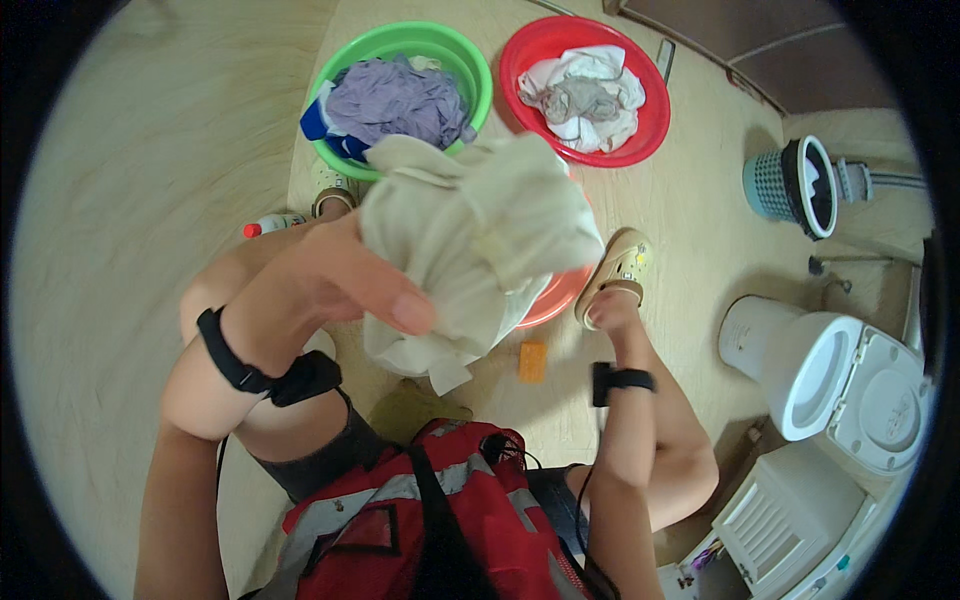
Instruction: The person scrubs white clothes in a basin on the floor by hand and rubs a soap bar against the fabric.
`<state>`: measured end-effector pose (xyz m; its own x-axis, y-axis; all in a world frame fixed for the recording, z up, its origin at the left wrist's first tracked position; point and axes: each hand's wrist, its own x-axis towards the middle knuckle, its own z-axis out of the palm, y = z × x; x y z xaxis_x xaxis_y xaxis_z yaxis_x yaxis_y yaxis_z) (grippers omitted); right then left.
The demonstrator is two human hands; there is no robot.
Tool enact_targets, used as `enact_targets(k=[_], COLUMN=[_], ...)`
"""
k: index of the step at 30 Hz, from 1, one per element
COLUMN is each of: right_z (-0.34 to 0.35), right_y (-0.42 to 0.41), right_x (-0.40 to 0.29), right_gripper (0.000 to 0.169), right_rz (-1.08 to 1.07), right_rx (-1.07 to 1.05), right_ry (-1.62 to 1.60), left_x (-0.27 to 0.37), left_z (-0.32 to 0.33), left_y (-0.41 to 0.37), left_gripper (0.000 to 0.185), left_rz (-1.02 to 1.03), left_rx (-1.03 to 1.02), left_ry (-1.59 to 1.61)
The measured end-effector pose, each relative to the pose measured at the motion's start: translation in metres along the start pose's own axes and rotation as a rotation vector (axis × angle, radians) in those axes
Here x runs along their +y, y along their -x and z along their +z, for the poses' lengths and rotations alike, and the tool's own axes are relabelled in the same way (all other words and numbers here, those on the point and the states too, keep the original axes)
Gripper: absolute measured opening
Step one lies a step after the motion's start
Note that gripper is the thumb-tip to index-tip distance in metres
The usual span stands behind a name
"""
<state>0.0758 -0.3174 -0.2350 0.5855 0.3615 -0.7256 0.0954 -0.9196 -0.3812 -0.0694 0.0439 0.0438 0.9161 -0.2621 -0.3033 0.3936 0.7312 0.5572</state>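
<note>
My left hand grips a bunched cream-coloured cloth, thumb on top, held up in front of me. A faint yellowish patch shows on the cloth. Under it, an orange-red plastic basin is mostly hidden, with only part of its right side showing. Away from the cloth, my right hand is blurred beside my right foot's cream clog; its fingers cannot be made out. On the floor below the basin lies an orange bar of soap.
A green basin holds purple and blue clothes; a red basin holds white and grey ones. A red-capped bottle lies by my left leg. To the right are a lined waste bin, a toilet and a white slatted stool.
</note>
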Motion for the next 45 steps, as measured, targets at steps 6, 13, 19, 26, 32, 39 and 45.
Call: enact_targets(k=[6,13,19,26,32,39,45], right_z=[-0.166,-0.106,-0.098,-0.113,-0.068,-0.089,-0.104], right_y=[0.136,0.173,0.172,0.151,0.144,0.123,0.114], right_x=[-0.223,-0.221,-0.238,-0.276,-0.304,-0.309,-0.3], right_gripper=[0.06,0.081,0.029,0.03,0.034,0.041,0.043], right_rz=[-0.862,-0.506,-0.618,-0.498,-0.915,-0.846,-0.778], right_rx=[0.145,-0.524,-0.105,0.363,0.885,1.056,0.985], right_ry=[-0.596,-0.979,-0.979,-1.015,-0.307,-0.111,-0.135], left_x=[-0.012,-0.017,-0.017,-0.03,-0.044,-0.04,-0.052], left_z=[0.018,0.019,0.018,0.021,-0.007,0.013,0.025], left_y=[-0.008,-0.017,-0.022,-0.045,-0.089,-0.094,-0.105], left_gripper=[0.057,0.052,0.035,0.029,0.061,0.054,0.066], left_rz=[-0.088,-0.137,-0.075,0.653,0.486,0.25,0.372], left_rx=[-0.195,-0.351,-0.011,0.378,0.609,0.694,0.771], left_ry=[-0.046,-0.277,-0.458,-0.811,-0.526,-0.369,-0.337])
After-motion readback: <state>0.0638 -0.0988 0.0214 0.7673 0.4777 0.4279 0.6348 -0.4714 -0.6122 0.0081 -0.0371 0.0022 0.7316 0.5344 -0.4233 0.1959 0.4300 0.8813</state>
